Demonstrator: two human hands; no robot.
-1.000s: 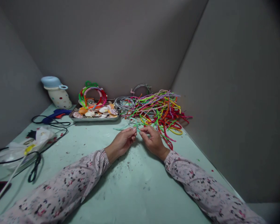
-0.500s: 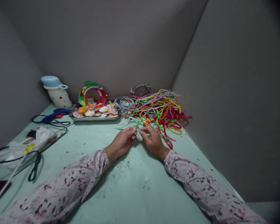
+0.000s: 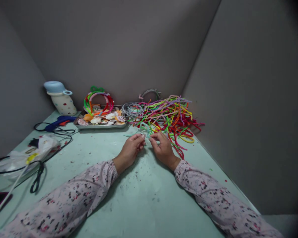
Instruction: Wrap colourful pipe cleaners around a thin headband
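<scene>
Left hand (image 3: 130, 150): your thumb and fingers pinch the mint pipe cleaner (image 3: 148, 133).
Right hand (image 3: 163, 150): your thumb and fingertips hold the same strand in a narrow pinch.
Mint pipe cleaner: looped at your fingertips, toward the worktop's (image 3: 149, 201) back edge, one end pointing left.
Pipe-cleaner pile (image 3: 169, 112): just beyond your right hand, at the back right corner.
Shell tray (image 3: 101, 127): along the back edge, left of the pile.

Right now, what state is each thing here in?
Left hand: pinching mint strand
Right hand: pinching mint strand
Mint strand: bent, looped
Bottle: lid on
Tray: holding shells
Coloured strands: loosely heaped
Grey wire: coiled
Coloured rings: grouped together
Plastic bag: crumpled
Black cable: partly looped
Blue tool: lying down
</scene>
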